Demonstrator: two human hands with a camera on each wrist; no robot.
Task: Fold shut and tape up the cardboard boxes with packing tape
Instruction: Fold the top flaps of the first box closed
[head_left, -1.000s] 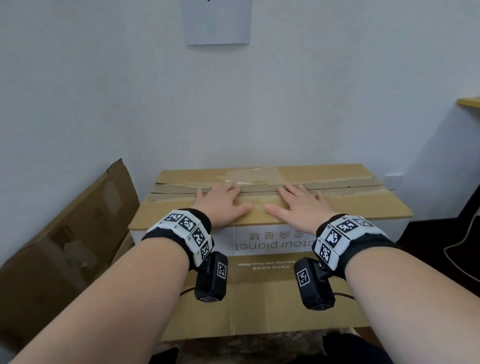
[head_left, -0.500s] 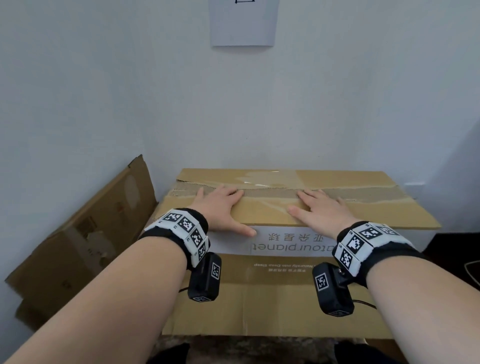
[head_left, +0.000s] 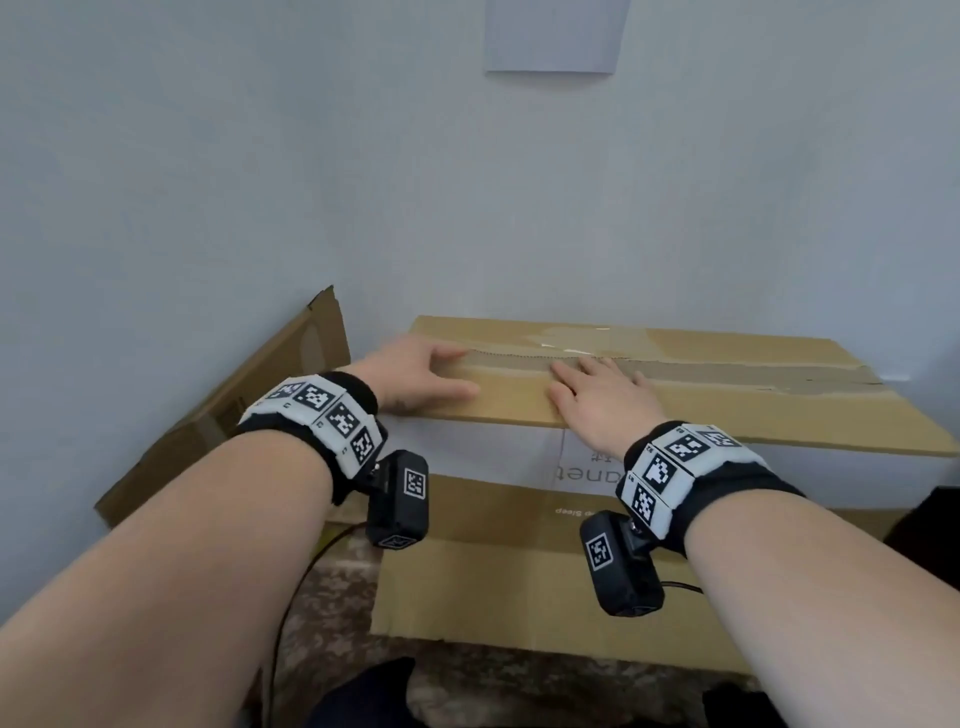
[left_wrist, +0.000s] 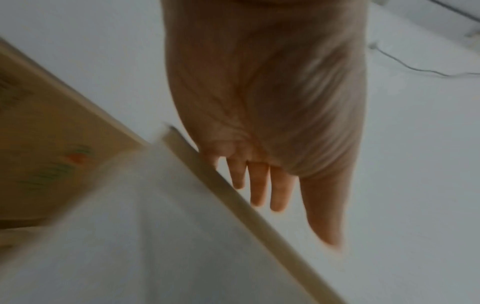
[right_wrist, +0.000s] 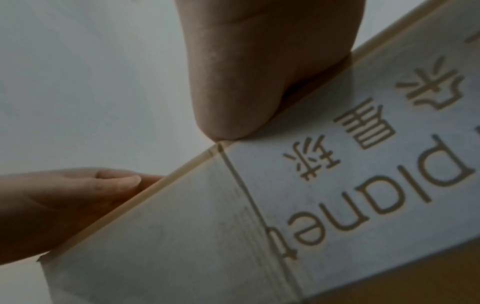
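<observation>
A large cardboard box (head_left: 753, 415) stands against the wall with its top flaps folded down. A strip of brown tape (head_left: 727, 371) runs along the seam. My left hand (head_left: 415, 374) lies flat on the left end of the top, fingers straight. My right hand (head_left: 597, 402) presses flat near the middle, fingers reaching the seam. The left wrist view shows the left hand (left_wrist: 267, 123) with straight fingers over the box edge (left_wrist: 246, 205). The right wrist view shows the right hand (right_wrist: 259, 72) with its heel on the top edge of the printed white box front (right_wrist: 182, 226).
A flattened cardboard sheet (head_left: 234, 415) leans on the wall left of the box. A white paper (head_left: 553, 36) hangs on the wall above. Patterned floor (head_left: 337, 597) lies in front. A dark object (head_left: 924, 530) sits at the right edge.
Both hands have slid left along the box top: the left hand from near the middle to the left end, the right hand to the middle. The head view has turned left.
</observation>
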